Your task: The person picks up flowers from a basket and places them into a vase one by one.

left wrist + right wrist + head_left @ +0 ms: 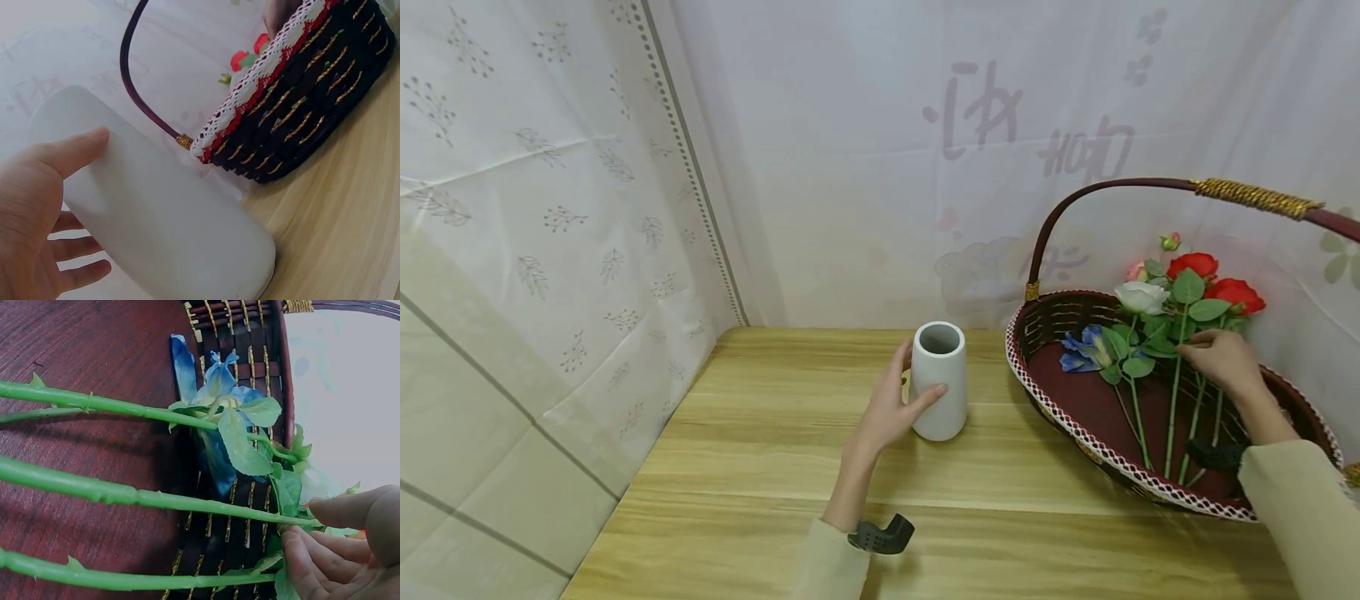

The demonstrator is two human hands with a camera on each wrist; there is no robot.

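Observation:
A white vase point(951, 392) stands upright on the wooden table. My left hand point(891, 404) is at its left side, thumb lying across the front and the other fingers loosely spread along the far left side, as the left wrist view also shows. My right hand point(1221, 360) is over the basket point(1150, 492), pinching a green rose stem point(156, 499) between thumb and fingers, just below the leaves. Above that hand are red roses point(1234, 295) and a white rose point(1142, 297). A blue flower point(1084, 350) lies to the left of the pinched stem, inside the basket.
The basket's tall handle point(1120, 183) arches over the flowers. Lace trim point(1075, 429) edges its rim. Behind the table point(760, 467) hangs a printed white curtain point(850, 167), and another patterned cloth point(550, 208) covers the left side.

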